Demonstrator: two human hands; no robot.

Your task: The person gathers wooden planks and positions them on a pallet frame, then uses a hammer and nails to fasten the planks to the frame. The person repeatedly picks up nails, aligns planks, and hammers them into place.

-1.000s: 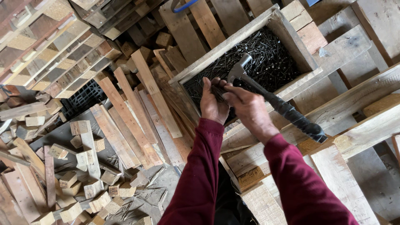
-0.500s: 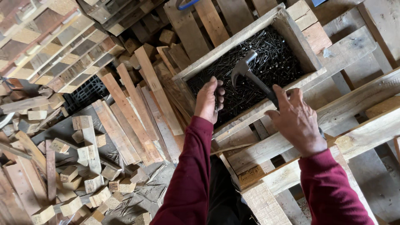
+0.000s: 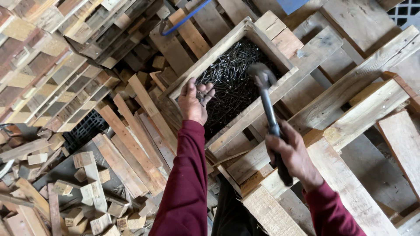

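Observation:
A wooden box (image 3: 262,30) full of dark nails (image 3: 232,78) lies among the planks ahead of me. My left hand (image 3: 194,101) hovers at its near edge, fingers curled around a few dark nails. My right hand (image 3: 292,156) grips the black handle of a hammer (image 3: 269,109). The hammer's metal head is raised over the box's right corner and looks blurred. Both arms wear dark red sleeves.
A wooden pallet frame (image 3: 350,100) with long boards runs under my right arm. Loose planks (image 3: 131,135) lean at the left of the box. Short offcut blocks (image 3: 83,192) litter the lower left beside a black plastic crate (image 3: 85,131). Stacked pallets (image 3: 43,65) fill the upper left.
My right hand had let go of the hammer as it lay on the box; now it grips the handle and lifts the head. My left hand has gathered nails.

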